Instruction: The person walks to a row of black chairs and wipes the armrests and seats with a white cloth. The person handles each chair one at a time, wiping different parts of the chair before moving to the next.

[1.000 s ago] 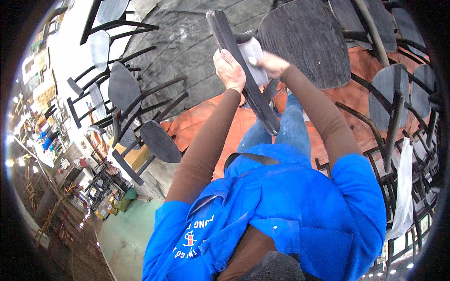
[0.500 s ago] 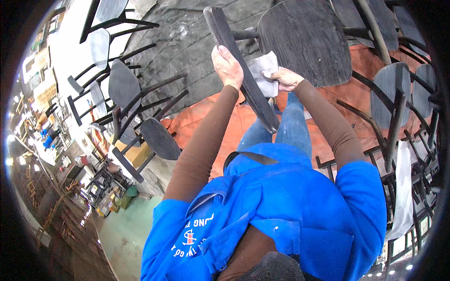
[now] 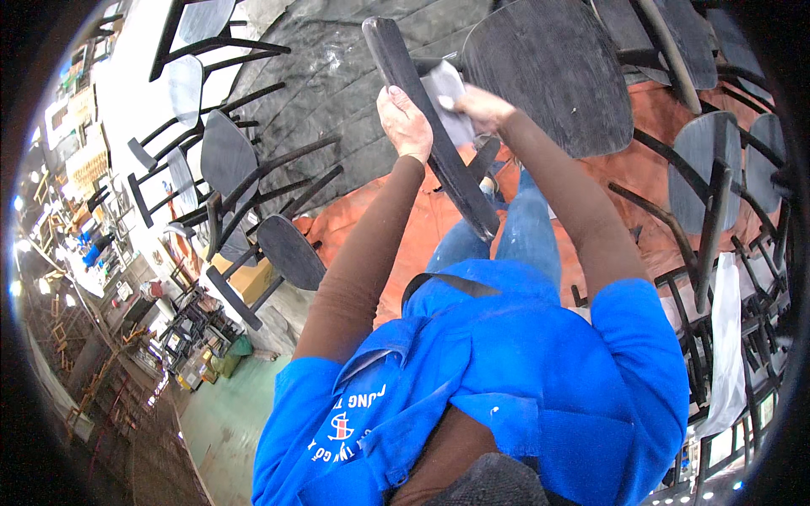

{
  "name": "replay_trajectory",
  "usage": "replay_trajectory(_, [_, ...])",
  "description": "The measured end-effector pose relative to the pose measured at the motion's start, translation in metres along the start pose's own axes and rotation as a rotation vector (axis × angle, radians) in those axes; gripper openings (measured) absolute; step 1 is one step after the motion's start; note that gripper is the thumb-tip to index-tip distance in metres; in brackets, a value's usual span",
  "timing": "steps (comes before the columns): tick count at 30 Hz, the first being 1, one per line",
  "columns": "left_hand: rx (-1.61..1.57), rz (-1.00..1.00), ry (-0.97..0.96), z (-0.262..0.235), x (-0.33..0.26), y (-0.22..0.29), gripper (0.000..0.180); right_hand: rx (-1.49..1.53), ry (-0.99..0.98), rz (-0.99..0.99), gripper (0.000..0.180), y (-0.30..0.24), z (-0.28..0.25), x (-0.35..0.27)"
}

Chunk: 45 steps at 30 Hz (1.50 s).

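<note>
My left hand (image 3: 405, 124) grips the edge of a long, dark wooden chair back (image 3: 426, 126) held upright and tilted in front of me. My right hand (image 3: 475, 104) presses a grey sanding pad or cloth (image 3: 445, 93) against the far side of that chair back. Behind it lies the round dark seat (image 3: 548, 76) of the same chair. Both brown sleeves reach up from my blue shirt.
Several dark chairs (image 3: 228, 160) stand at the left on a grey sheet (image 3: 337, 76). More chair frames (image 3: 717, 185) crowd the right over an orange tarp (image 3: 405, 219). A cardboard box (image 3: 249, 278) sits at the left, and green floor (image 3: 228, 422) shows at the lower left.
My right hand with the grey pad has slid up the chair back. The left hand keeps its grip at nearly the same place.
</note>
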<state>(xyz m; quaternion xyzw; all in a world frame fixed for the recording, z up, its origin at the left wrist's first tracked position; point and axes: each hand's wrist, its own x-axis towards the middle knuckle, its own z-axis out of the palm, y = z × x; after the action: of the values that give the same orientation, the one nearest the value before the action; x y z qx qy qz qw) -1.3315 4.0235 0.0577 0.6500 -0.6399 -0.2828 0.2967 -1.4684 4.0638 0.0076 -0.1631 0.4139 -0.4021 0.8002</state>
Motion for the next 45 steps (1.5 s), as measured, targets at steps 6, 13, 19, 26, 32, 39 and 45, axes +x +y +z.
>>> replay_trajectory(6, [-0.007,-0.049,-0.039,0.000,0.002,-0.001,0.044,-0.033,-0.120,0.120,0.048,0.026,-0.018,-0.005])
replay_trajectory(13, [0.004,-0.010,-0.023,0.001,0.002,-0.004,0.043,-0.072,-0.109,-0.135,0.028,-0.010,-0.001,-0.005])
replay_trajectory(19, [-0.027,-0.011,-0.010,0.002,0.003,-0.002,0.044,0.067,-0.025,-0.024,0.038,0.018,0.006,-0.047])
replay_trajectory(26, [-0.013,-0.012,-0.043,0.000,0.005,0.002,0.043,-0.095,0.028,-0.184,0.040,0.061,-0.014,-0.031])
replay_trajectory(32, [-0.034,0.020,0.008,0.003,0.004,0.005,0.044,0.661,0.259,-0.163,0.057,0.128,-0.025,-0.158])
replay_trajectory(39, [-0.011,-0.023,-0.008,0.000,0.004,0.010,0.046,0.816,0.270,-0.260,0.049,0.165,0.034,-0.165])
replay_trajectory(45, [-0.032,0.010,0.007,0.003,0.005,0.009,0.047,0.714,0.374,-0.250,0.039,0.164,0.041,-0.172])
